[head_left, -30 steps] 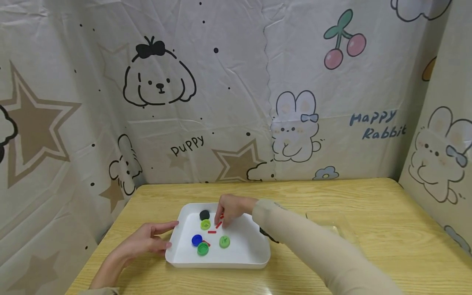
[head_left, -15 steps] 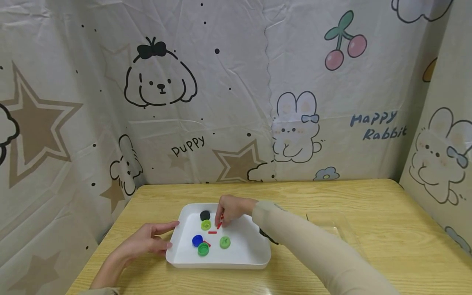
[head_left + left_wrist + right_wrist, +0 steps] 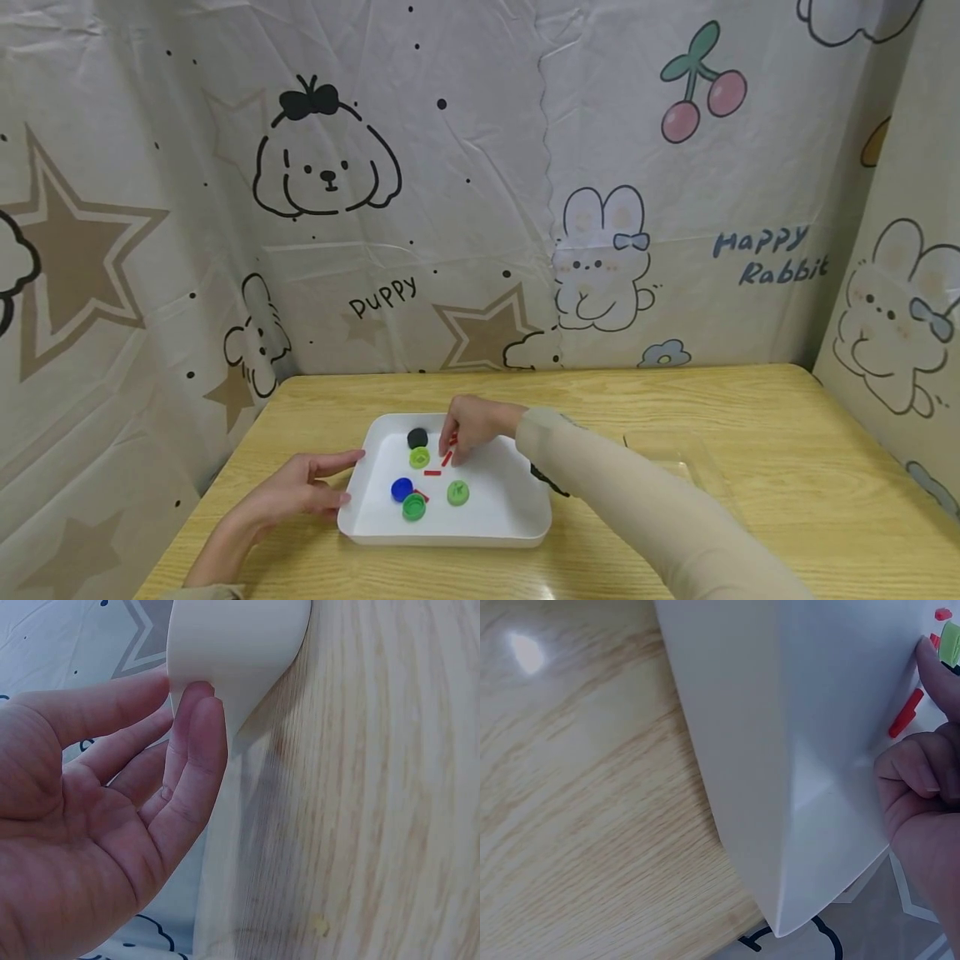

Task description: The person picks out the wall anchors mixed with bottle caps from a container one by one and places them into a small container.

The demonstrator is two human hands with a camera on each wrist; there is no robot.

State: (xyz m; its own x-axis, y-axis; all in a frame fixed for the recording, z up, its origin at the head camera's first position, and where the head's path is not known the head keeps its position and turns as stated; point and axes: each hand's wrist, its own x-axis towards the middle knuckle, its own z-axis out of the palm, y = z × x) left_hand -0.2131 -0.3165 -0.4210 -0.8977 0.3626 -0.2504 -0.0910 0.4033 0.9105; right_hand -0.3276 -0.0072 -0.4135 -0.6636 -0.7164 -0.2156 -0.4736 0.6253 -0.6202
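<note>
A white tray (image 3: 510, 500) holds several round plastic caps and several short red strips. My left hand (image 3: 296, 487) is at the tray's left side, fingertips at its outer wall (image 3: 232, 645) and thumb and fingers spread. My right hand (image 3: 474, 423) reaches down into the back of the tray, fingertips right around a red strip (image 3: 447, 458). In the right wrist view one digit is extended and the other fingers (image 3: 907, 769) are curled close to red strips (image 3: 906, 714). I cannot tell whether the right hand pinches a strip.
Inside the tray lie a black cap (image 3: 417, 437), a yellow-green cap (image 3: 419, 457), a blue cap (image 3: 401, 488), a dark green cap (image 3: 414, 507) and a light green cap (image 3: 458, 492). A clear plastic container (image 3: 697, 462) stands right of the tray, partly behind the right sleeve (image 3: 600, 467).
The red strip at the right hand's fingertips has turned slightly, and the right fingers have shifted a little. The left hand and tray stay in place.
</note>
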